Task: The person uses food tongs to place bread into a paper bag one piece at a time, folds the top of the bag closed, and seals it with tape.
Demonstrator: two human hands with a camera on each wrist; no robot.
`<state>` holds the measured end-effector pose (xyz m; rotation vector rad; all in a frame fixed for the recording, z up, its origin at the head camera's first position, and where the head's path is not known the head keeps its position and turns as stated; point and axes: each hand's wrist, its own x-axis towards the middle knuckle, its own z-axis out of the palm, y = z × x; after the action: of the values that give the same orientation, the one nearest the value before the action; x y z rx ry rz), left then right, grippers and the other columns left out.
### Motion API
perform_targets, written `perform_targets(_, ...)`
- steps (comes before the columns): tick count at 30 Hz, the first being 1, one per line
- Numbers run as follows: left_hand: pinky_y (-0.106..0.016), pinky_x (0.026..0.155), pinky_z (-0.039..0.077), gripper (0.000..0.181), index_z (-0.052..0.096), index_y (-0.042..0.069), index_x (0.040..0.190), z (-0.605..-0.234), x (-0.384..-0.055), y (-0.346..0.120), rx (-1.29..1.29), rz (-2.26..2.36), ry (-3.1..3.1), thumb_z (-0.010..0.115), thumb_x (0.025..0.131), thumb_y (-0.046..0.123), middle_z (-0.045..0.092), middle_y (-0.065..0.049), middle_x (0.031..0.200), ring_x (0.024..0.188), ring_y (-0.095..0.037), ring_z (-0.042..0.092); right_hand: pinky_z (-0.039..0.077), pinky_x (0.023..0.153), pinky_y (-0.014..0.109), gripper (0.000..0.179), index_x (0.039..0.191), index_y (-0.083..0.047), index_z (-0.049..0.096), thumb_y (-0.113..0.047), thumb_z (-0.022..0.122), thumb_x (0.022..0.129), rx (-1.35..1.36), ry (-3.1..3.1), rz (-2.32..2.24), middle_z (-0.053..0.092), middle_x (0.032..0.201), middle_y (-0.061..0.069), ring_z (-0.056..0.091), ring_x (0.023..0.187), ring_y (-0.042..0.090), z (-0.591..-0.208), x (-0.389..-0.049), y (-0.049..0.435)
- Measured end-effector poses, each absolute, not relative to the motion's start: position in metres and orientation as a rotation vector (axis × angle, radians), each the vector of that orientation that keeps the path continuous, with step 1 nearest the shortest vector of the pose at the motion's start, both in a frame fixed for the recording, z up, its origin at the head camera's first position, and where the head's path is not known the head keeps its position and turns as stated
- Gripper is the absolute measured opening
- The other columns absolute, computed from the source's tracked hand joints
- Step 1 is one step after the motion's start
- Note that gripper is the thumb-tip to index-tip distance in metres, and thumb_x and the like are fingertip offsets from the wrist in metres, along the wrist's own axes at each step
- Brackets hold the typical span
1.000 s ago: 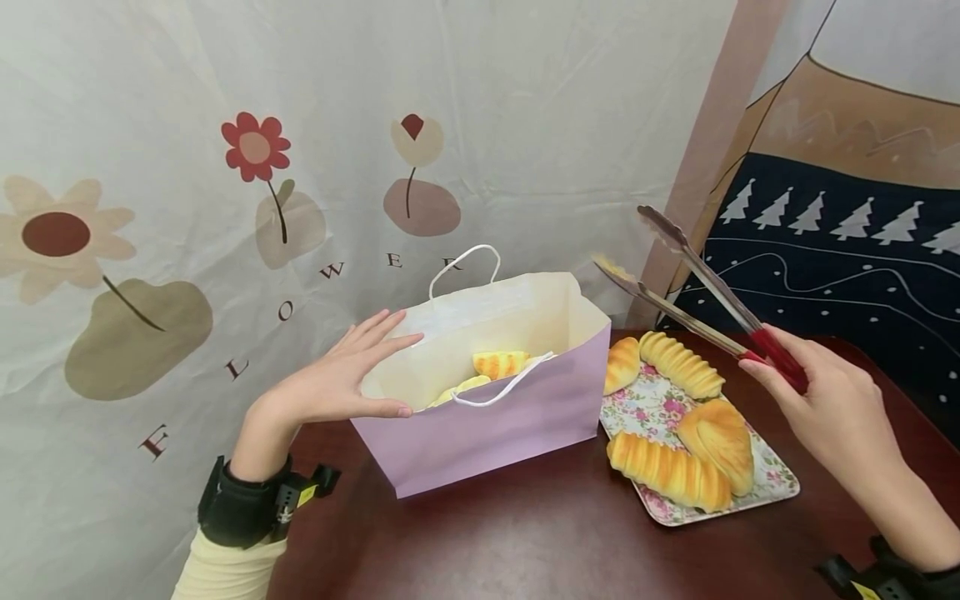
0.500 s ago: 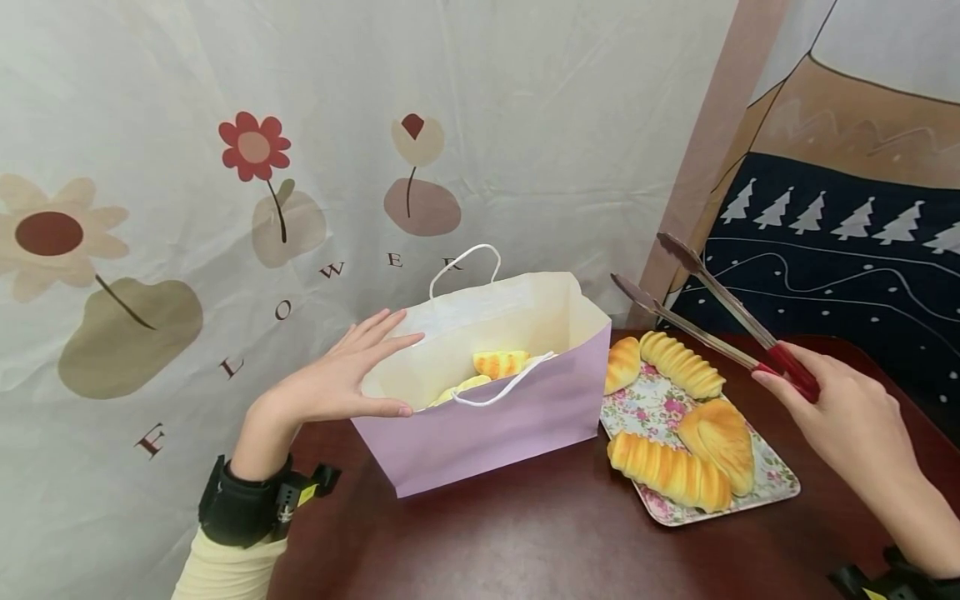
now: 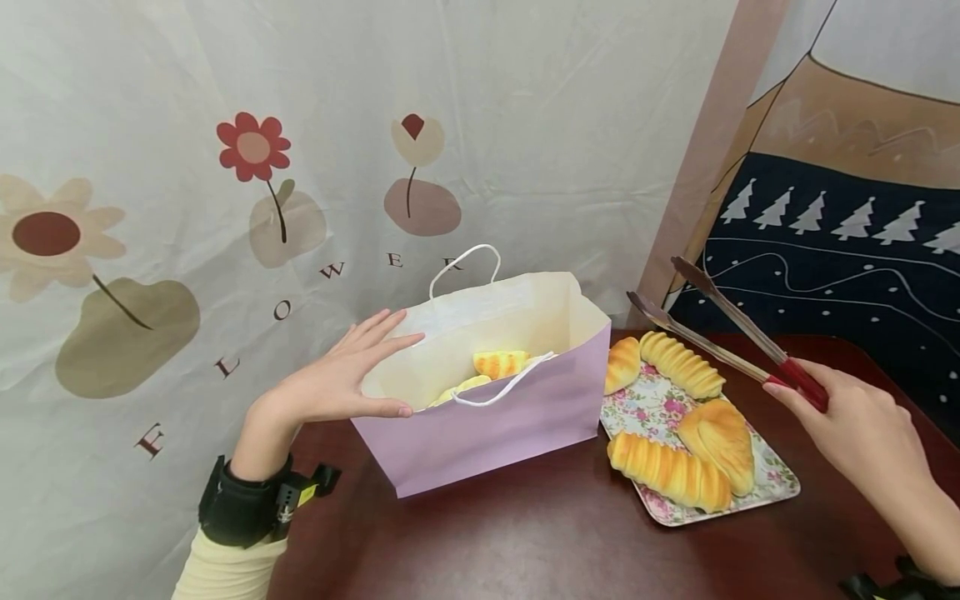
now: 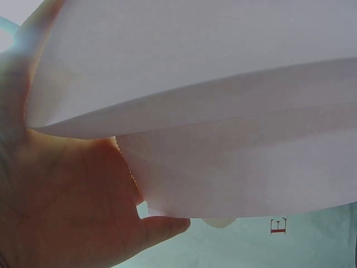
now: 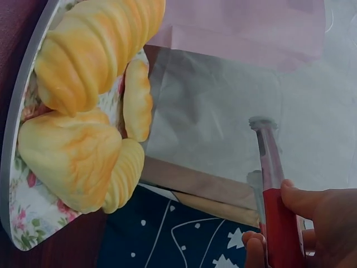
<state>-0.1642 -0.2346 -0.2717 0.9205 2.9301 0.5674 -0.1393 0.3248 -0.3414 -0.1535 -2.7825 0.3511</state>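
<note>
A lilac paper bag (image 3: pixel 487 442) with white cord handles stands on the table, its mouth spread wide. Two bread pieces (image 3: pixel 501 364) show inside it. My left hand (image 3: pixel 337 375) spans the bag's left end, thumb on the near rim and straight fingers along the far one. In the left wrist view the bag's end panel (image 4: pixel 223 162) lies against that palm. My right hand (image 3: pixel 862 417) grips metal tongs (image 3: pixel 738 321) by their red handles. The tong arms are spread with nothing between the tips, above the rear of a floral tray (image 3: pixel 776 479).
On the tray lie a front ridged roll (image 3: pixel 667 471), a folded bun (image 3: pixel 720 442), a rear ridged roll (image 3: pixel 681 365) and a smaller roll (image 3: pixel 622 367) partly behind the bag. A printed curtain (image 3: pixel 540 150) hangs behind the brown table (image 3: pixel 480 542).
My right hand and the tongs have moved right and down, from beside the bag's mouth toward the tray. The left hand and the bag have stayed put.
</note>
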Motion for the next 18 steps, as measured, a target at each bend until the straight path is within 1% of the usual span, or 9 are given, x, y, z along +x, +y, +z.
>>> perform_targets(3,-0.066,0.122,0.006,0.087,0.039,0.023,0.154,-0.270,-0.164,-0.234,0.910,0.562,2.926,0.078,0.081,0.051,0.015,-0.009,0.168,0.156,-0.035,0.007,0.050,0.067,0.063,0.077,0.136,0.007,0.051,-0.056,0.061,0.093,-0.162,-2.801,0.341,0.052,0.121,0.044,0.054,0.081,0.049,-0.342,-0.138,0.326)
perform_targets(9,-0.066,0.122,0.005,0.088,0.038,0.024,0.154,-0.270,-0.164,-0.234,0.909,0.555,2.924,0.078,0.080,0.050,0.014,-0.008,0.169,0.156,-0.034,0.006,0.051,0.058,0.057,0.074,0.131,0.008,0.052,-0.054,0.063,0.093,-0.154,-2.829,0.323,0.053,0.115,0.044,0.053,0.069,0.040,-0.343,-0.137,0.330)
perform_targets(13,-0.066,0.122,0.005,0.089,0.039,0.024,0.154,-0.270,-0.164,-0.234,0.905,0.554,2.926,0.079,0.080,0.050,0.014,-0.008,0.169,0.156,-0.034,0.006,0.051,0.058,0.056,0.073,0.128,0.010,0.053,-0.053,0.064,0.093,-0.166,-2.863,0.306,0.054,0.113,0.044,0.055,0.070,0.042,-0.344,-0.137,0.332)
perform_targets(18,-0.066,0.122,0.005,0.089,0.039,0.024,0.154,-0.269,-0.163,-0.234,0.896,0.553,2.928,0.079,0.080,0.050,0.014,-0.008,0.169,0.156,-0.034,0.006,0.050,0.055,0.053,0.071,0.124,0.012,0.053,-0.050,0.066,0.092,-0.176,-2.902,0.296,0.056,0.108,0.043,0.055,0.067,0.039,-0.345,-0.137,0.335)
